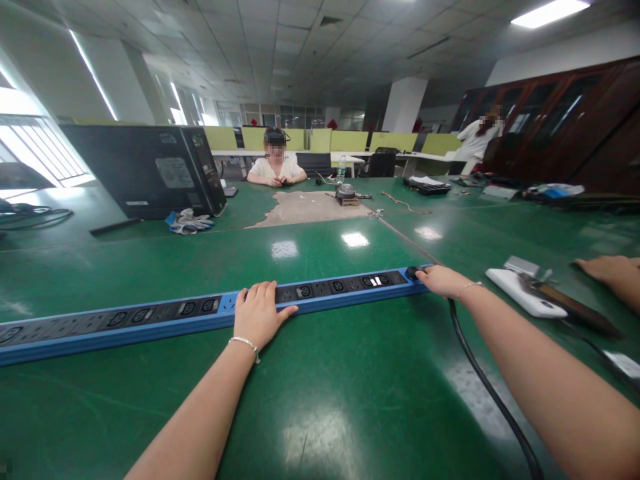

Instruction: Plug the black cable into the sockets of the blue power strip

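A long blue power strip (173,325) with black sockets lies across the green table, running off the left edge of the view. My left hand (259,312) rests over its middle, fingers on the far side and thumb spread along the near edge. At the right end of the strip, my right hand (440,280) has its fingers closed round a black plug (414,273), which touches the strip's top face. A thick black cable (483,377) runs from beneath this hand towards the near edge. How deep the plug sits cannot be seen.
Black computer case (150,170) and gloves (190,221) stand at the back left. A person (277,165) sits opposite; another (477,140) stands far right. Near my right arm are a white device (525,293) and another person's hand (607,270). A bottle (341,170) stands behind.
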